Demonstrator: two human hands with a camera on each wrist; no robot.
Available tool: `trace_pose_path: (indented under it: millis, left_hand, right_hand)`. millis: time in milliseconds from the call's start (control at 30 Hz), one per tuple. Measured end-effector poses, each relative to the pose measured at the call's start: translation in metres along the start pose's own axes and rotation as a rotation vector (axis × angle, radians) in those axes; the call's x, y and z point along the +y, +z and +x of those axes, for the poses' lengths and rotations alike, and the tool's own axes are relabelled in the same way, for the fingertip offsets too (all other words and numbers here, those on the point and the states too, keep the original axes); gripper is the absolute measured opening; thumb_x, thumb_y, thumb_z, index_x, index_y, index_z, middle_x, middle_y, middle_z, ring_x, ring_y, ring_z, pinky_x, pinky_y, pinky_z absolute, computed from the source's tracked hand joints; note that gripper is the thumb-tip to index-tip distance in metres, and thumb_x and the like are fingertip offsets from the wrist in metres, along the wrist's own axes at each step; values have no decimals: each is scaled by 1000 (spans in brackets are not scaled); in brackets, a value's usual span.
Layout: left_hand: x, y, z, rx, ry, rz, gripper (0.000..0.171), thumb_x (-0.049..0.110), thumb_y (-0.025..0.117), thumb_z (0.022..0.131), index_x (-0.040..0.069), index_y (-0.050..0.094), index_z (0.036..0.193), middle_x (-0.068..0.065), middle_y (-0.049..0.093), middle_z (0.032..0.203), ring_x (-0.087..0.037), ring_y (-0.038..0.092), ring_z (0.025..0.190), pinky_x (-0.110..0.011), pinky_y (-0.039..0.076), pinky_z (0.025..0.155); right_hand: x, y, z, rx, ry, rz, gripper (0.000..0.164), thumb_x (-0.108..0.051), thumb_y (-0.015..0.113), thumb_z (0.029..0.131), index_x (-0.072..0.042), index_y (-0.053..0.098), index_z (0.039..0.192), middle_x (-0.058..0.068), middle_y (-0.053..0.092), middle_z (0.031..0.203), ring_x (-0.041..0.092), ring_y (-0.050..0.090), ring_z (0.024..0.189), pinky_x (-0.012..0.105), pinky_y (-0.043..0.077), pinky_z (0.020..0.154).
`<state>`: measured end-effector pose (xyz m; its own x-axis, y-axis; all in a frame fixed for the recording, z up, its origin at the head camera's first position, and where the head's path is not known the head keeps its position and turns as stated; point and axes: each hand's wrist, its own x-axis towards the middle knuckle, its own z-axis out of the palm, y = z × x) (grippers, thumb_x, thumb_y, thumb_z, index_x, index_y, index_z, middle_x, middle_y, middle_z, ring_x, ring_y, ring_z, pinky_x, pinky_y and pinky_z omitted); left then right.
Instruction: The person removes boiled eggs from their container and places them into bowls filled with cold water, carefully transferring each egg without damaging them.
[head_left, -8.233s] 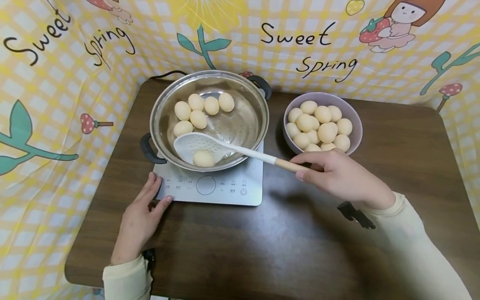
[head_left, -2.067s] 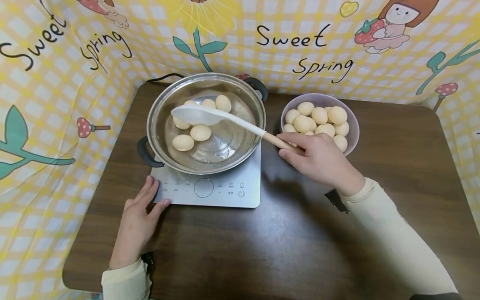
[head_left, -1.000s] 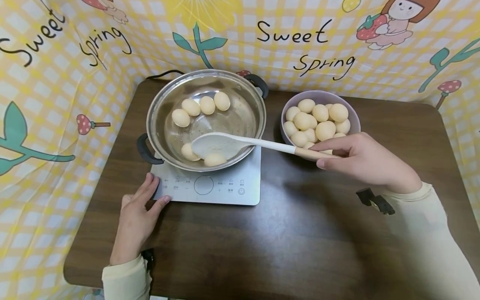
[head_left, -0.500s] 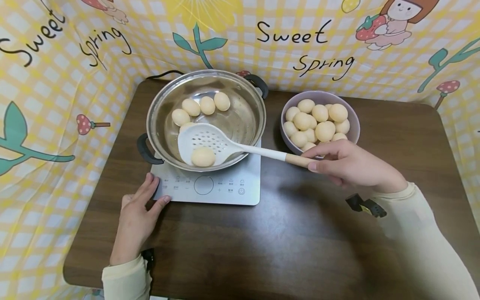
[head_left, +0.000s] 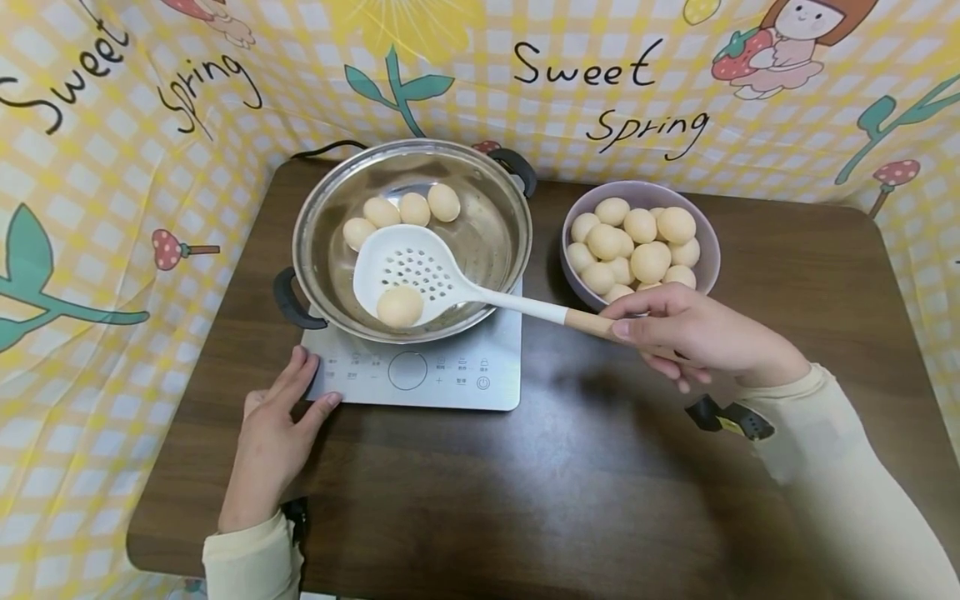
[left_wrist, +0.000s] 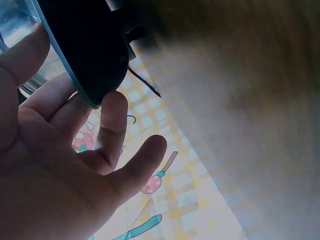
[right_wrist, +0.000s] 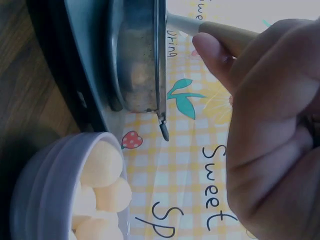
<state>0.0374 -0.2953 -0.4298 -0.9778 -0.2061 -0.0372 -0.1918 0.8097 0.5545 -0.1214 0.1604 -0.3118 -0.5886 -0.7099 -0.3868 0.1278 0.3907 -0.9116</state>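
Observation:
In the head view my right hand [head_left: 678, 333] grips the wooden handle of a white skimmer [head_left: 416, 250]. Its perforated bowl is over the near part of the metal pot [head_left: 480, 237], and one pale egg [head_left: 401, 307] lies in it. Several eggs [head_left: 415, 210] sit at the pot's far side; the skimmer may cover another. With straight, relaxed fingers, my left hand [head_left: 273, 446] touches the front left corner of the induction cooker [head_left: 495, 342] under the pot. The left wrist view shows its thumb and fingertips against the cooker's edge.
A purple bowl [head_left: 708, 283] heaped with eggs stands right of the pot, just beyond my right hand; the right wrist view shows its wall [right_wrist: 47, 185]. Black side handles [head_left: 295, 300] stick out from the pot. A checked cloth [head_left: 555, 133] hangs behind the brown table [head_left: 570, 500].
Over the last second the skimmer has scooped up an egg and risen. Earlier, the egg in the skimmer left it and the bowl gained one on top. My left hand has stayed put.

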Motion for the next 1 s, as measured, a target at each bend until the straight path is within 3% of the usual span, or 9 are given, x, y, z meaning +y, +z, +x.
trace_pose_path:
  millis: [233,500,733,1000]
  left_hand:
    - [0,-2,0,-47,-22,-30,64,39,61,102,10,39,156,-4,24,164,-46,37,136,-65,34,104]
    - [1,-3,0,-51,-18,-45,64,39,61,102,11,39,156,-4,24,164,-47,38,135,-66,34,103]
    - [1,-3,0,-44,-12,-43,64,38,61,102,10,40,155,-4,24,164,-47,38,135,-65,34,103]
    - [1,-3,1,-63,-21,-67,65,38,61,103,10,37,156,-4,23,164,-47,27,145,-67,24,111]
  right_hand:
    - [-1,0,-1,-45,-21,67,23,-18,52,107,0,63,117,11,45,50,19,35,30,38,44,31]
    - [0,-3,-10,-50,-50,180,22,-14,50,108,-1,62,121,11,43,52,26,29,30,36,46,33]
    - [5,-10,-18,-25,-64,174,22,-14,48,108,-2,63,121,10,44,53,29,31,29,41,47,33]
    - [11,-19,-30,-18,-70,205,27,-11,44,109,-3,64,126,11,40,53,36,23,31,38,48,34]
